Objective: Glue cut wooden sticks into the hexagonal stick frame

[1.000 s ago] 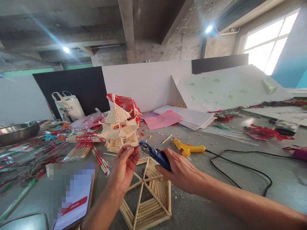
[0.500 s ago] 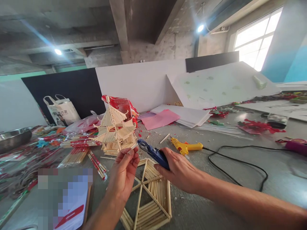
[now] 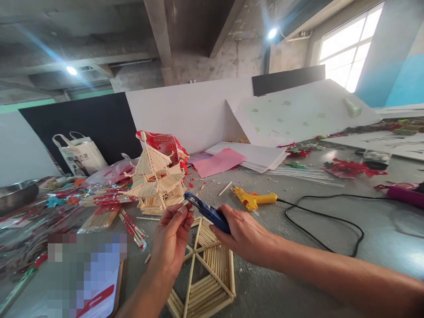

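Note:
My left hand (image 3: 172, 238) pinches a short wooden stick (image 3: 184, 206) between thumb and fingers, its tip at the jaws of the blue cutters (image 3: 207, 213). My right hand (image 3: 247, 236) is wrapped round the cutters' handles. Both hands hover over a flat hexagonal panel of glued sticks (image 3: 207, 274) lying on the grey table (image 3: 298, 265). Behind them stands a small pagoda model made of sticks (image 3: 155, 176).
A yellow glue gun (image 3: 255, 199) with a black cable (image 3: 331, 225) lies right of the hands. Bundles of chopsticks (image 3: 106, 212), a phone (image 3: 89, 282), a metal bowl (image 3: 16, 192), a tote bag (image 3: 79, 154), pink paper (image 3: 218, 161) and white boards (image 3: 298, 112) lie around.
The camera has shifted a little, so everything sits slightly lower left. The cutters' jaws have come closer to the stick held in my left hand.

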A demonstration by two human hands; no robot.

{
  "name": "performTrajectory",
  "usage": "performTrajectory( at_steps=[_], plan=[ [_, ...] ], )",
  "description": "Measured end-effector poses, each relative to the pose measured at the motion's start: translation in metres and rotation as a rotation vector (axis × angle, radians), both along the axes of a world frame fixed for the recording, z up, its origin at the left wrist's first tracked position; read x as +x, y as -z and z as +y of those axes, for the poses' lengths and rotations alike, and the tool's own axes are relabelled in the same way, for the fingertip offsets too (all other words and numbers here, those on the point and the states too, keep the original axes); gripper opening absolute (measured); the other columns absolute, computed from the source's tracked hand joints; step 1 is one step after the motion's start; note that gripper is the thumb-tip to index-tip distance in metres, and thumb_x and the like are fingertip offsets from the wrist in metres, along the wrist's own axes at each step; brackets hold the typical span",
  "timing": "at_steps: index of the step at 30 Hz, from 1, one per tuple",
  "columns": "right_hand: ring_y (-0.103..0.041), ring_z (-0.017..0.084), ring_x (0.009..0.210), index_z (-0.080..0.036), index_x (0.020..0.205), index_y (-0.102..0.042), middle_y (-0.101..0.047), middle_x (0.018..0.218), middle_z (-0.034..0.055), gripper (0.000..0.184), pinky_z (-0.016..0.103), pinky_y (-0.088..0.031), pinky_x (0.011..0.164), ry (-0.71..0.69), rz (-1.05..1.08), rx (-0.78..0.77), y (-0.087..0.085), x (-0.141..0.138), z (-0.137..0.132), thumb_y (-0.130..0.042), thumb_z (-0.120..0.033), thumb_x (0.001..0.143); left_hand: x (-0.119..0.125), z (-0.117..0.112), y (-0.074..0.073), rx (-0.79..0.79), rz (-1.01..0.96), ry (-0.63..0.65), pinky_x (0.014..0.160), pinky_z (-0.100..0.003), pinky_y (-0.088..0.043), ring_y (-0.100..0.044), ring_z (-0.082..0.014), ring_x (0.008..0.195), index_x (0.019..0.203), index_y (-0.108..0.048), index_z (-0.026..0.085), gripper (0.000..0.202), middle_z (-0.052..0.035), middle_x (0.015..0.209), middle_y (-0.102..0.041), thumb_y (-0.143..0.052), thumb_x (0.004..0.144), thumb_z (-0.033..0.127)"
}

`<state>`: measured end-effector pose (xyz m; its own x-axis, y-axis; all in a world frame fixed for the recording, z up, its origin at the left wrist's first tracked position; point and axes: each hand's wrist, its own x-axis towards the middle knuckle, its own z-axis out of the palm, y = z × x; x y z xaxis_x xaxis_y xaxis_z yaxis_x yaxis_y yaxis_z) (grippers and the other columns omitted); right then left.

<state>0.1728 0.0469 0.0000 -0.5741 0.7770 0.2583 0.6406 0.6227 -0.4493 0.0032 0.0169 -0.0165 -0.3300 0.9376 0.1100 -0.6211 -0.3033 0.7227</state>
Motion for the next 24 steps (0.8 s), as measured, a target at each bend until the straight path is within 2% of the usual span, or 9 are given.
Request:
performTrajectory(
  at_steps=[6, 9, 13, 17, 24],
  plan=[
    [-0.042, 0.01, 0.05, -0.016, 0.082, -0.047, -0.052, 0.062, 0.0015, 0.022, 0.023, -0.025, 0.049, 0.023, -0.005, 0.013, 0.002, -0.001, 0.002, -0.042, -0.038, 0.082, 0.002, 0.0, 0.001, 0.006, 0.031, -0.056, 0.061, -0.015, -0.049, -0.059, -0.0053, 0.061, 0.069, -0.065, 0.016, 0.018, -0.0007, 0.078, -0.07, -0.078, 0.056, 0.014],
    [-0.039, 0.009, 0.049, -0.017, 0.079, -0.048, -0.051, 0.06, 0.0005, 0.025, 0.023, -0.024, 0.048, 0.036, -0.007, 0.043, 0.002, -0.001, 0.003, -0.042, -0.04, 0.082, 0.003, 0.001, 0.002, 0.026, 0.12, -0.129, 0.062, -0.017, -0.049, -0.059, -0.0062, 0.062, 0.07, -0.064, 0.017, 0.018, 0.0011, 0.074, -0.068, -0.077, 0.058, 0.017],
    [-0.037, 0.008, 0.046, -0.016, 0.075, -0.051, -0.05, 0.056, 0.0001, 0.026, 0.023, -0.023, 0.047, 0.079, -0.047, 0.057, 0.0, -0.003, 0.006, -0.044, -0.04, 0.082, 0.001, 0.004, 0.006, 0.033, 0.388, -0.301, 0.062, -0.019, -0.047, -0.058, -0.0077, 0.061, 0.076, -0.062, 0.017, 0.017, 0.0033, 0.067, -0.063, -0.073, 0.065, 0.024],
    [-0.042, 0.009, 0.046, -0.017, 0.074, -0.056, -0.052, 0.055, 0.0008, 0.028, 0.022, -0.024, 0.045, 0.11, -0.092, 0.062, -0.003, -0.007, 0.016, -0.045, -0.042, 0.081, -0.006, 0.012, 0.011, 0.034, 0.702, -0.488, 0.06, -0.02, -0.045, -0.056, -0.0088, 0.059, 0.078, -0.06, 0.017, 0.017, 0.004, 0.063, -0.06, -0.067, 0.071, 0.031],
    [-0.055, 0.013, 0.056, -0.015, 0.076, -0.064, -0.062, 0.064, 0.0058, 0.034, 0.022, -0.031, 0.049, 0.04, -0.193, 0.048, -0.005, -0.025, 0.043, -0.043, -0.041, 0.082, -0.025, 0.03, 0.019, -0.073, 1.007, -0.629, 0.06, -0.024, -0.046, -0.059, -0.0129, 0.06, 0.077, -0.057, 0.018, 0.019, 0.0017, 0.065, -0.06, -0.057, 0.075, 0.037]
  ],
)
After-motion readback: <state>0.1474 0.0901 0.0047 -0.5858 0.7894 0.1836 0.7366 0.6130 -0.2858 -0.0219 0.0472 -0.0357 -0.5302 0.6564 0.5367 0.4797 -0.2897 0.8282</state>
